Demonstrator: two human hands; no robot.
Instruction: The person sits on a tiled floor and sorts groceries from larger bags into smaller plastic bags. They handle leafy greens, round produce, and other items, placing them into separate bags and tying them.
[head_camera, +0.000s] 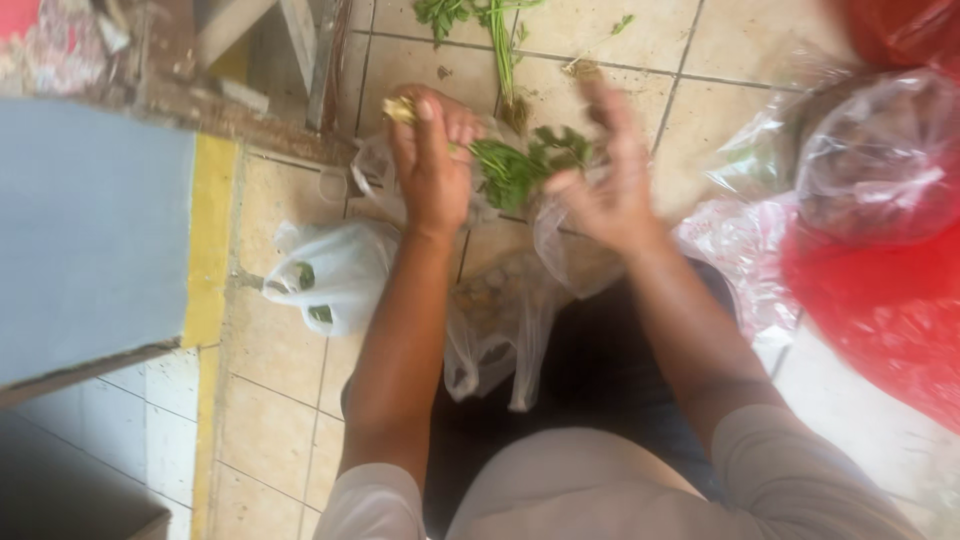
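Head view, looking down onto a tiled floor (280, 420).

1. Left hand (432, 160): closed in a fist around the stem end of a bunch of leafy green herbs (525, 165). The pale root ends are seen poking out above the knuckles, so the bunch is held by its stalks, leaves pointing toward the other hand.
2. Right hand (610, 180): blurred, fingers spread and loosely curled, just beside the leafy end of the bunch. Whether leaves are pinched cannot be told. The bunch is held in the air between both hands, above the bags on the floor.
3. Loose herb sprigs (495, 35): laid on the tiles beyond the hands, apart from the held bunch.
4. White plastic bag (335, 275): knotted, rounded, set on the floor to the left of the left forearm; green patches are shown on its side.
5. Clear plastic bag (500, 320): slack and open, under and between the forearms, pale contents dimly seen.
6. Clear bag over a round dark mass (880, 165): at right, resting against a red plastic bag (890, 310).
7. Yellow strip (205, 250): painted along the edge of a blue-grey panel (90, 240) at left.

No legible labels are visible.
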